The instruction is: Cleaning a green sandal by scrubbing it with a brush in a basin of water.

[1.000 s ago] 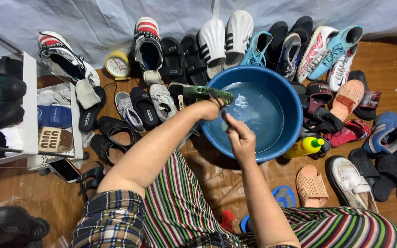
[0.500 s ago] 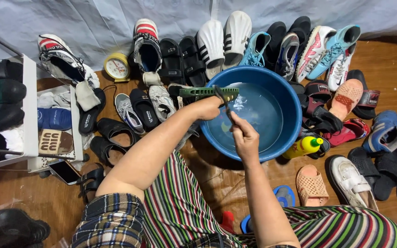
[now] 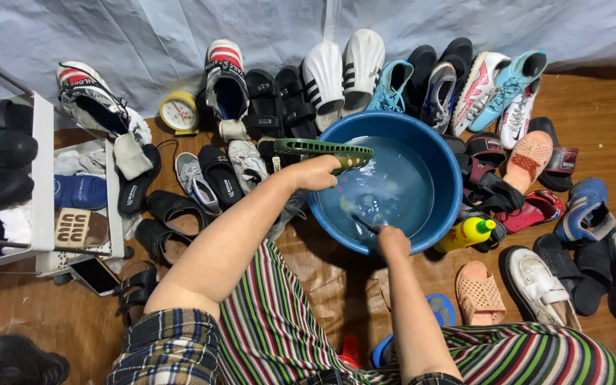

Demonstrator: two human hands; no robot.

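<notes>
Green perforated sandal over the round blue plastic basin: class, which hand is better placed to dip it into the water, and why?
Left. The left hand already grips the green perforated sandal over the round blue plastic basin; the right hand holds a dark brush handle in the water.

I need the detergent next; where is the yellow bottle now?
In the head view, the yellow bottle lies on the floor at the right of the blue basin, against its rim, beside the red sandal.
</notes>
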